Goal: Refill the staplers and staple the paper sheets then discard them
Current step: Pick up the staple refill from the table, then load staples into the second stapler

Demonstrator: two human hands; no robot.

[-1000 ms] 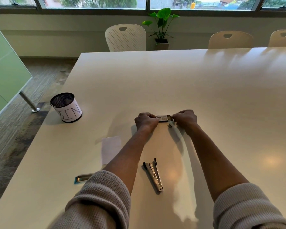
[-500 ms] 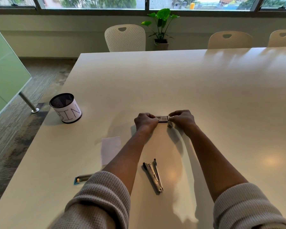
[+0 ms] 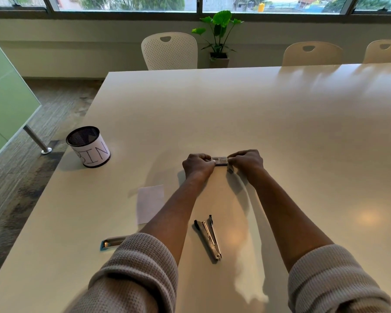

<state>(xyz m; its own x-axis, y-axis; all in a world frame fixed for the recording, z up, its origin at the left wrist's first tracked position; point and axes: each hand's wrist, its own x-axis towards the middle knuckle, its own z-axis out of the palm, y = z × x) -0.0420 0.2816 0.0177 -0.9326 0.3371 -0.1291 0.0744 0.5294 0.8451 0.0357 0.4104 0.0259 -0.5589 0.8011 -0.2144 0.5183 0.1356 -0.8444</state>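
A small staple box (image 3: 219, 160) with a barcode label sits between my two hands out in the middle of the table. My left hand (image 3: 198, 164) grips its left end and my right hand (image 3: 246, 161) pinches its right end. A black and silver stapler (image 3: 208, 236) lies swung open on the table between my forearms. A second stapler with a blue base (image 3: 112, 242) lies near my left sleeve, partly hidden by it. Small white paper sheets (image 3: 150, 203) lie flat to the left of my left forearm.
A black mesh cup labelled BIN (image 3: 89, 146) stands near the table's left edge. White chairs (image 3: 169, 50) and a potted plant (image 3: 219, 37) are beyond the far edge. The table's left edge (image 3: 54, 184) drops to the floor.
My right hand has slid left along the staple box, so less of the box shows between my hands. The left hand and the staplers have stayed put.
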